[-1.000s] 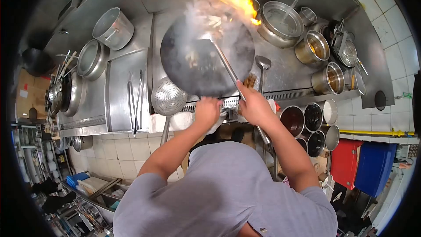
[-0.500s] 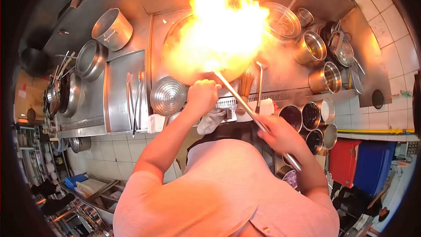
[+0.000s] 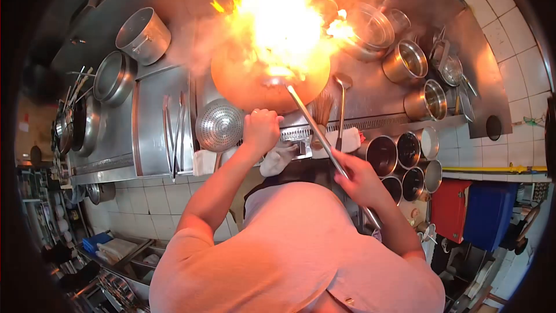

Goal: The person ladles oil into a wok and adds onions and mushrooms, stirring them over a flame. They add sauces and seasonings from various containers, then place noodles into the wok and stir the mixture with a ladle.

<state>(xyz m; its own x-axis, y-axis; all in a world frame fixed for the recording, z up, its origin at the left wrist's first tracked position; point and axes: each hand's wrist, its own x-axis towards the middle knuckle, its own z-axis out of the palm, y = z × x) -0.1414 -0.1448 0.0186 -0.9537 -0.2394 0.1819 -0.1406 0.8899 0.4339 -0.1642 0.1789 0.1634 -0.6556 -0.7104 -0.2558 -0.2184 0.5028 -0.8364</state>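
Observation:
Large flames [image 3: 278, 23] rise from a wok [image 3: 231, 84] at the top middle, hiding most of its inside. My left hand [image 3: 260, 132] is closed at the wok's near edge; the part it grips is covered by the fingers. In my right hand [image 3: 356, 178] is the long metal handle of a ladle [image 3: 313, 123], which slants up left into the wok. The ladle's bowl shows partly at the lower edge of the fire. Left of my left hand lies a perforated strainer [image 3: 219, 125]. A brush [image 3: 322, 107] and another ladle [image 3: 343, 81] rest right of the wok.
Pots [image 3: 143, 36] and nested pans [image 3: 111, 78] stand at the left, with tongs [image 3: 174, 133] nearer. At the right are steel containers [image 3: 405, 61], a wide bowl [image 3: 370, 26] and several round seasoning containers [image 3: 382, 152]. White cloths [image 3: 278, 159] lie along the front edge.
The flames have shrunk and shifted left, showing more of the wok and the ladle's bowl. My right hand has moved slightly left and down with the ladle; my left hand is slightly lower.

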